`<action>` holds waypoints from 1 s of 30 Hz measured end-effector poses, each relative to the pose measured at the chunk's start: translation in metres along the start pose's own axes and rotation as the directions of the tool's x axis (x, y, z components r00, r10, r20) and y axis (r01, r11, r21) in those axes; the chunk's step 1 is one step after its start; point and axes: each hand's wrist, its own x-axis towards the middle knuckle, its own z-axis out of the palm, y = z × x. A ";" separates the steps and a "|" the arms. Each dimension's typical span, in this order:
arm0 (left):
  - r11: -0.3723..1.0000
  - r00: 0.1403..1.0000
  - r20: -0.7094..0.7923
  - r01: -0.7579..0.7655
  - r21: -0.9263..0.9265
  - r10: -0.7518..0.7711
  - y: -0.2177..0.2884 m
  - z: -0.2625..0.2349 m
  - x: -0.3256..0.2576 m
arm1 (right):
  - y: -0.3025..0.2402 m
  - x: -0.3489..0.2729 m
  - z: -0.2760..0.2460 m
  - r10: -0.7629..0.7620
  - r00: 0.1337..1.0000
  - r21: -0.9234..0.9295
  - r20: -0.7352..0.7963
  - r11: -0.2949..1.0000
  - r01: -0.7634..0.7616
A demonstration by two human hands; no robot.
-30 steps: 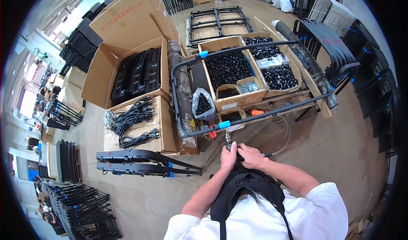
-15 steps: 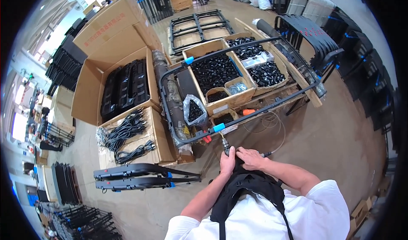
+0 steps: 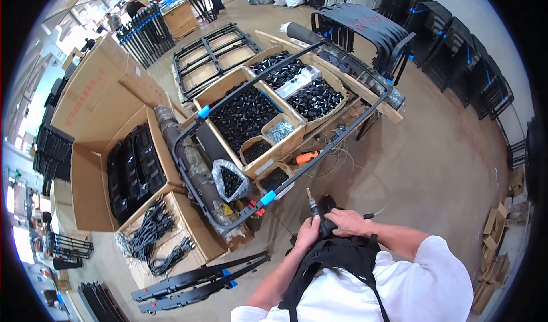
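Note:
A powered screwdriver with a brass-coloured tip points away from me, close in front of my body. My left hand is wrapped round its front part. Around its dark rear body is my right hand, whose fingers partly hide it; a thin line trails off beside that wrist. Beyond the tip, apart from it, a black tubular frame with blue wraps lies tilted over boxes of parts. Under its near rail sits an orange-bodied tool.
Wooden boxes of small black parts, a tub of screws and a plastic bag stand under the frame. At left are a carton of black panels and bundled cables. Curved black frames stand far right. A person is far off.
My view has swung right, so the bench and frame appear shifted left and lower. The screwdriver tip, near the frame's blue wrap before, is now clear of the rail. Both hands still grip the screwdriver.

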 end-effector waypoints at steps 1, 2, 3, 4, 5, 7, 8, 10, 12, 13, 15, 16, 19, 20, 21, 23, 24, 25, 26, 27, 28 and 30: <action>0.992 0.994 0.064 -0.097 0.079 0.092 0.008 0.000 0.006 | 0.014 -0.002 -0.010 0.019 0.999 0.040 -0.050 0.999 -0.017; 0.970 0.976 0.131 -0.194 0.149 0.175 0.016 0.000 0.011 | 0.029 0.000 -0.015 0.107 0.990 0.043 -0.091 0.994 -0.103; 0.933 0.957 0.164 -0.275 0.231 0.241 0.067 0.001 -0.003 | 0.055 -0.004 -0.020 0.214 0.968 0.074 -0.133 0.976 -0.206; 0.932 0.958 0.160 -0.270 0.240 0.237 0.087 0.001 -0.002 | 0.071 0.000 -0.030 0.285 0.944 0.097 -0.166 0.957 -0.272; 0.901 0.923 0.129 -0.383 0.204 0.363 0.104 0.002 0.004 | 0.092 0.006 -0.041 0.284 0.944 0.105 -0.167 0.957 -0.269; 0.855 0.874 0.097 -0.486 0.182 0.477 0.145 0.007 0.021 | 0.141 0.020 -0.062 0.462 0.859 0.220 -0.219 0.881 -0.418; 0.825 0.849 0.078 -0.526 0.206 0.523 0.171 0.006 0.032 | 0.164 0.028 -0.073 0.462 0.861 0.231 -0.214 0.880 -0.415; 0.757 0.777 -0.001 -0.614 0.225 0.630 0.213 0.012 0.070 | 0.211 0.049 -0.099 0.603 0.745 0.342 -0.286 0.790 -0.508; 0.658 0.678 -0.049 -0.690 0.301 0.733 0.259 0.021 0.119 | 0.254 0.071 -0.126 0.616 0.714 0.367 -0.333 0.782 -0.504; 0.674 0.698 -0.064 -0.658 0.334 0.713 0.283 0.026 0.145 | 0.276 0.083 -0.140 0.630 0.673 0.384 -0.387 0.774 -0.503; 0.621 0.654 -0.083 -0.661 0.421 0.752 0.318 0.041 0.213 | 0.333 0.107 -0.160 0.656 0.657 0.381 -0.373 0.753 -0.536; 0.650 0.717 -0.050 -0.597 0.469 0.695 0.342 0.046 0.240 | 0.353 0.118 -0.163 0.679 0.641 0.381 -0.359 0.733 -0.563; 0.547 0.715 -0.041 -0.494 0.676 0.697 0.359 0.048 0.328 | 0.388 0.165 -0.183 0.638 0.675 0.398 -0.370 0.765 -0.506; 0.472 0.771 0.026 -0.416 0.777 0.637 0.364 0.053 0.348 | 0.403 0.178 -0.190 0.644 0.680 0.407 -0.350 0.758 -0.509; 0.378 0.826 0.090 -0.347 0.858 0.556 0.367 0.059 0.363 | 0.415 0.187 -0.195 0.662 0.678 0.417 -0.320 0.741 -0.527; 0.370 0.884 0.109 -0.299 0.880 0.454 0.374 0.063 0.392 | 0.433 0.200 -0.199 0.688 0.676 0.429 -0.265 0.712 -0.556; 0.357 0.920 0.116 -0.258 0.898 0.374 0.376 0.062 0.401 | 0.437 0.202 -0.196 0.692 0.679 0.435 -0.244 0.704 -0.562; 0.344 0.914 0.122 -0.266 0.901 0.388 0.375 0.058 0.403 | 0.438 0.204 -0.194 0.679 0.695 0.439 -0.237 0.713 -0.547; 0.341 0.919 0.128 -0.264 0.902 0.373 0.376 0.054 0.405 | 0.440 0.204 -0.192 0.670 0.705 0.446 -0.233 0.718 -0.535; 0.497 0.937 0.073 -0.246 0.832 0.342 0.378 0.048 0.406 | 0.441 0.203 -0.191 0.675 0.704 0.452 -0.220 0.711 -0.539; 0.639 0.952 0.019 -0.219 0.738 0.305 0.380 0.040 0.405 | 0.442 0.199 -0.192 0.637 0.740 0.436 -0.214 0.741 -0.511; 0.973 0.986 -0.082 -0.130 0.192 0.148 0.397 0.032 0.401 | 0.438 0.181 -0.202 0.615 0.762 0.421 -0.202 0.757 -0.499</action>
